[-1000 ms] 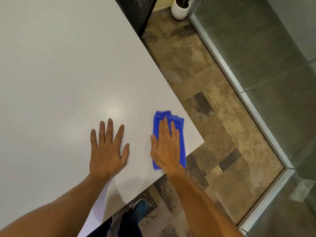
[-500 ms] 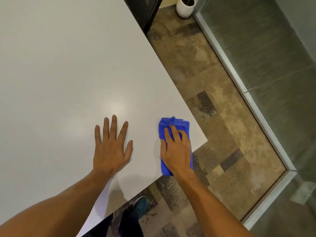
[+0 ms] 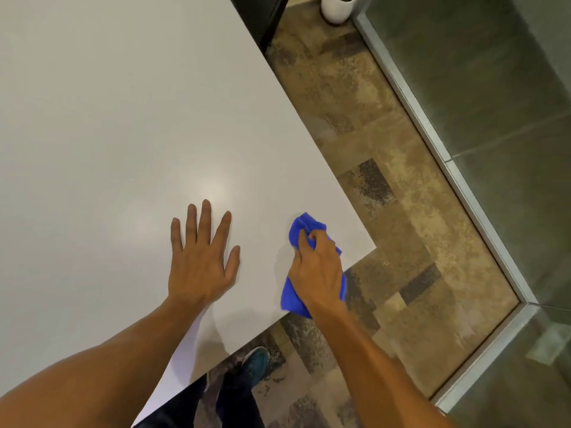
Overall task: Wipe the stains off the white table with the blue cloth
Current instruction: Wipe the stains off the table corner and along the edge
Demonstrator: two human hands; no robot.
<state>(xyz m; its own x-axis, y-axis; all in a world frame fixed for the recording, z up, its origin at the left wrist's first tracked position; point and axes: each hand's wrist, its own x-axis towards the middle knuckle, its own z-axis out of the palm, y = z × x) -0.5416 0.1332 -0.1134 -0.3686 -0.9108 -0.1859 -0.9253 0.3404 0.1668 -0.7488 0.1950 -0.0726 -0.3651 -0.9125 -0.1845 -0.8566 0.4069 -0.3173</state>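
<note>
1. Gripping the blue cloth (image 3: pixel 298 231), the right hand (image 3: pixel 318 270) curls its fingers into the bunched fabric at the near right corner of the white table (image 3: pixel 123 118).
2. Part of the cloth hangs just past the table's near edge, under the wrist.
3. The left hand (image 3: pixel 200 264) lies flat on the table, fingers straight and spread, near the cloth but apart from it.
4. Beyond the table's right edge lies patterned brown carpet (image 3: pixel 386 242), with a white pot (image 3: pixel 336 9) at its far end.
5. One teal shoe (image 3: pixel 255 361) shows below the table's near edge.
</note>
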